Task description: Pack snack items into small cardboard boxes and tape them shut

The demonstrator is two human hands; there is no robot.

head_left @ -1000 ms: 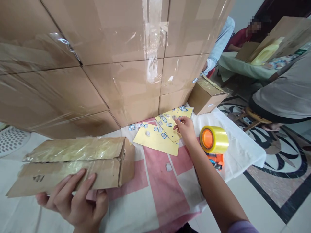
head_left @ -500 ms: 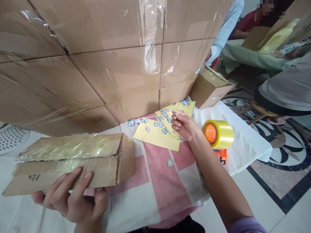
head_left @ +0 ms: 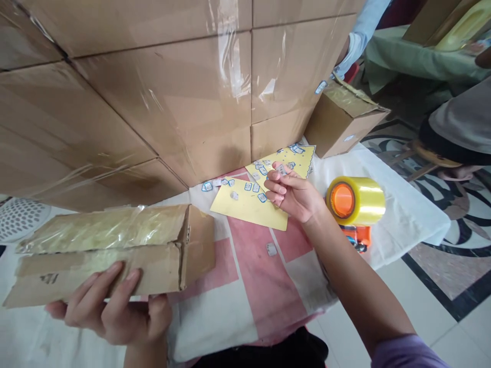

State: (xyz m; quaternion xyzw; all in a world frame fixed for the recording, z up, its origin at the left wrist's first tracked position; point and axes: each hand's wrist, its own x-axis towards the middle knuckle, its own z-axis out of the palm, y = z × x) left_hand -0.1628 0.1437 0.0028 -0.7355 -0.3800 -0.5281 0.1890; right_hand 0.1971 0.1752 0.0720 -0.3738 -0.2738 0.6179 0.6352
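Left hand (head_left: 111,309), half curled, grips the near edge of an oblong, shiny-taped cardboard box (head_left: 103,227); right hand (head_left: 293,191), nearly closed, pinches a small pale sticker (head_left: 282,169) over smooth yellow sheets (head_left: 245,209). Box is at left over the pink-and-white cloth-covered surface (head_left: 268,296), long axis left-right, end face pointing right; taped cartons (head_left: 161,97) stacked behind, patterned floor (head_left: 433,271) at right.

Purple sleeve (head_left: 404,353) worn on right arm (head_left: 356,276), fabric plain-looking, kinda muted shade. Sleeve ended partway up, so slim forearm left bare, right hand (head_left: 293,194) bare too. Left hand (head_left: 111,306) and left wrist (head_left: 146,353) also uncovered, rest of that arm cropped out. Black clothing (head_left: 268,355) caught at bottom edge, folds lost in dark, exact garment can't be told tbh.
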